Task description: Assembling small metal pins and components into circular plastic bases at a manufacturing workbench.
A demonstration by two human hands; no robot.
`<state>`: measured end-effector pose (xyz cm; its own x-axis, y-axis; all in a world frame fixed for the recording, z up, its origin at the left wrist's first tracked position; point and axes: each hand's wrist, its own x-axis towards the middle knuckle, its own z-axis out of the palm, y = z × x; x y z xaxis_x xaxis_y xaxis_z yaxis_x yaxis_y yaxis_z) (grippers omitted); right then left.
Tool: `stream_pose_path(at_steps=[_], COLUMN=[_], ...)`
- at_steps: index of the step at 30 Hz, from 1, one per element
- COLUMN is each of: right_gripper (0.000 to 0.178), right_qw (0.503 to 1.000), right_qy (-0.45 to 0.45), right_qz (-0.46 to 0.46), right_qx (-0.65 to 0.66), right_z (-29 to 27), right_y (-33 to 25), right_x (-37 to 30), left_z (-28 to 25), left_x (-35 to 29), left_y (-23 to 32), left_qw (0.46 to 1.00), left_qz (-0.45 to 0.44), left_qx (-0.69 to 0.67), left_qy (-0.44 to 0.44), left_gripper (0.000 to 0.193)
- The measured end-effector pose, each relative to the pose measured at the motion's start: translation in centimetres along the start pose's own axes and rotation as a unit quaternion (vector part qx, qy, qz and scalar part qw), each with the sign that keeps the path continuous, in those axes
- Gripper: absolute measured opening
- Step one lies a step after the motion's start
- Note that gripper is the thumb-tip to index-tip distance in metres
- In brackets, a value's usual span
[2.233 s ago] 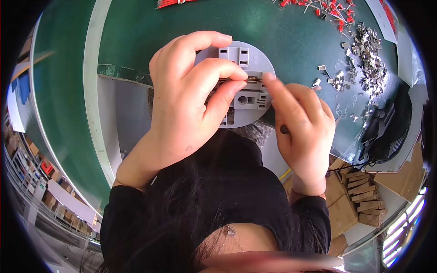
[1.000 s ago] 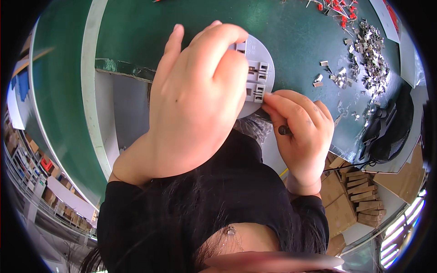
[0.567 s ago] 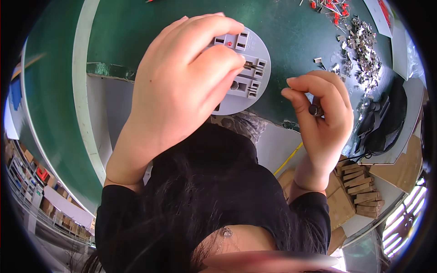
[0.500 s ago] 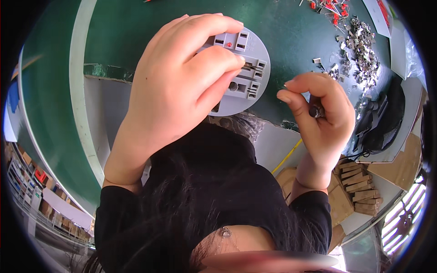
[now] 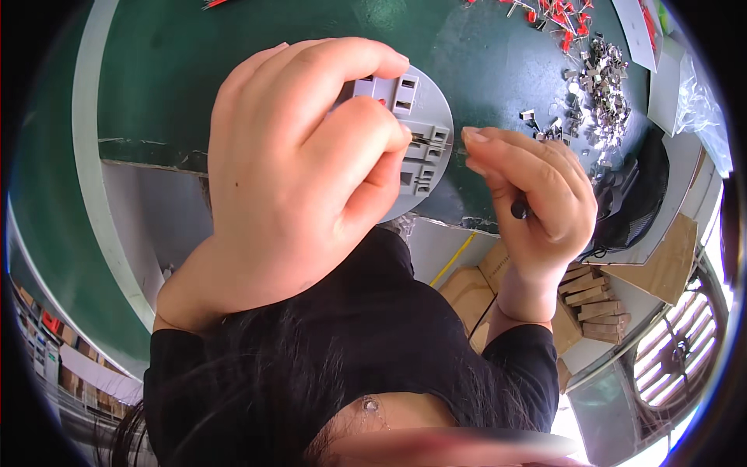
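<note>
A round grey fixture [image 5: 436, 97] with raised, slotted blocks lies at the table's front edge. My left hand [image 5: 292, 171] covers its left side, with thumb and forefinger pinched at a slot that has thin metal pins [image 5: 424, 140] in it. Whatever sits between those fingertips is hidden. A small red part [image 5: 382, 102] shows in an upper block, partly behind my forefinger. To the right of the fixture, and apart from it, is my right hand [image 5: 545, 183]. Its fingers curl round a dark rod-like tool [image 5: 520, 208], of which only the round end shows.
Small metal clips [image 5: 611, 93] are heaped on the green table [image 5: 490, 78] at the right. Red parts with wire legs [image 5: 564, 19] lie behind them. A black mesh-like item [image 5: 642, 194] rests at the right edge. Wooden blocks [image 5: 599, 303] are stacked lower down.
The view has shifted slightly, so the table sits lower and further left. My right hand's fingertips have come a little nearer to the fixture. My left hand stays pinched over the slot.
</note>
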<state>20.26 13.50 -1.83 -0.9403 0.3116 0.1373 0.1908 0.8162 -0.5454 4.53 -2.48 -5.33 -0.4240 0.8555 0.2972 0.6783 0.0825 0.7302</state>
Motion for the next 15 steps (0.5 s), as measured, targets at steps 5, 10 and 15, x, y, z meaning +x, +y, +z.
stream_pose_path(at_steps=[5,10,15], right_gripper=[0.033,0.024,0.024], right_qw=[0.991,0.987,0.983], right_qy=[0.037,0.001,0.005], right_qz=[-0.111,-0.125,-0.150], right_qx=[-0.070,-0.102,-0.109], right_z=[0.4,-0.2,-0.3], right_y=[1.8,1.2,1.5], right_x=[0.3,0.8,1.0], left_z=[-0.4,-0.6,-0.4], left_x=[0.6,0.8,0.7], left_y=[0.3,0.3,0.2], left_qw=[0.999,0.999,0.999], left_qz=[-0.027,-0.022,-0.027], left_qx=[-0.013,0.004,-0.011], left_qy=[-0.026,-0.030,-0.028], left_gripper=[0.023,0.023,0.023])
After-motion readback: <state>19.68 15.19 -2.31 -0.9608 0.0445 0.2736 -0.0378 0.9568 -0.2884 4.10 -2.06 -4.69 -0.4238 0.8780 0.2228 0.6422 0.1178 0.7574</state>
